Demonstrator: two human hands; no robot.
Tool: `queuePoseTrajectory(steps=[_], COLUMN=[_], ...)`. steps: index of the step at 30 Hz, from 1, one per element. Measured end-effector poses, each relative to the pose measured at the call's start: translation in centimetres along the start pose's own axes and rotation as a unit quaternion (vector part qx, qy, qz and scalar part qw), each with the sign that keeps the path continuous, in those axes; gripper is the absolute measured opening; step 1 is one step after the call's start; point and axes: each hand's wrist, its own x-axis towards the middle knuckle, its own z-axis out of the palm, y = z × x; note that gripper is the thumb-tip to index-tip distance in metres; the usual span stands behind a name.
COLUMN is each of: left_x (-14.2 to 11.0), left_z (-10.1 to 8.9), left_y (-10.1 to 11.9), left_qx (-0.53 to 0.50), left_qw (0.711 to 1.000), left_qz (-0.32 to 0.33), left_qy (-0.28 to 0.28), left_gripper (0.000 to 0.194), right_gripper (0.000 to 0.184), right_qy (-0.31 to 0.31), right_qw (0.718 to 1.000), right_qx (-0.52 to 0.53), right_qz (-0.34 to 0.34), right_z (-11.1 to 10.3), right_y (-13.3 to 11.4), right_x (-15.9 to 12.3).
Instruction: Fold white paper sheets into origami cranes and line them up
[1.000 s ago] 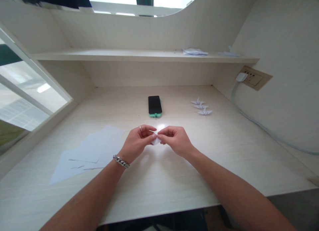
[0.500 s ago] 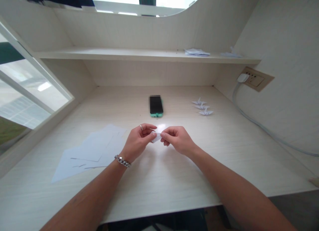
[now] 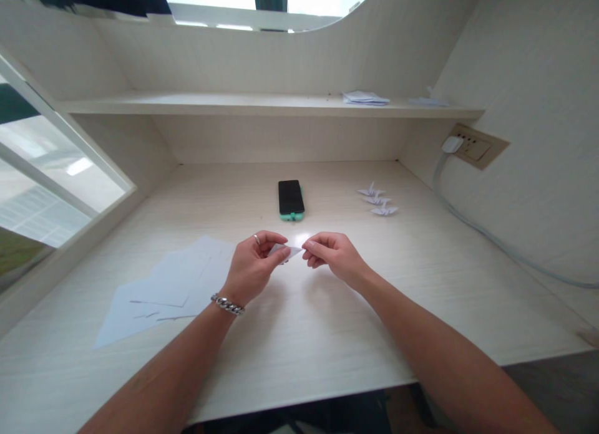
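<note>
1. Over the surface (image 3: pixel 299 347), a folded paper (image 3: pixel 294 252) sits in the left hand (image 3: pixel 253 262), with the right hand (image 3: pixel 337 256) at its right end.
2. Loose sheets (image 3: pixel 159 284) lie on the surface left of the left hand (its forearm crosses by their near edge).
3. A phone (image 3: pixel 291 197) lies behind the folded paper.
4. Right of the phone, three paper cranes (image 3: pixel 384 211) stand close together, one behind another.
5. A shelf (image 3: pixel 224 105) spans the back, above the surface, bearing a paper stack (image 3: pixel 365 98) right of its middle.
6. At far right, a plug (image 3: pixel 452 144) sits in the wall outlet (image 3: pixel 482 147).
</note>
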Motion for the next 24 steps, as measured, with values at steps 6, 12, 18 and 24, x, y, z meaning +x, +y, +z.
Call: queuePoseTrajectory(steps=[6,12,18,24], left_x=[-0.04,-0.07,-0.15,-0.17], left_z=[0.14,0.03,0.02,0.03], left_y=[-0.18,-0.17,-0.51,-0.25], left_qx=[0.023,0.032,0.067,0.035], left_qw=[1.0,0.999,0.997,0.998], left_qz=[0.016,0.027,0.039,0.02], left_qy=[-0.009,-0.017,-0.024,-0.041], left_gripper=[0.025,0.024,0.02,0.02], right_gripper=[0.025,0.024,0.028,0.024], right_qy=[-0.013,-0.021,-0.042,-0.014], right_qw=[0.997,0.999,0.999,0.995], right_qx=[-0.055,-0.017,-0.025,-0.089], right_qz=[-0.046,-0.017,0.004,-0.039], right_z=[0.81,0.37,0.51,0.98], right_y=[0.18,-0.07,0.17,-0.11], right_x=[-0.45,-0.32,-0.22,-0.77])
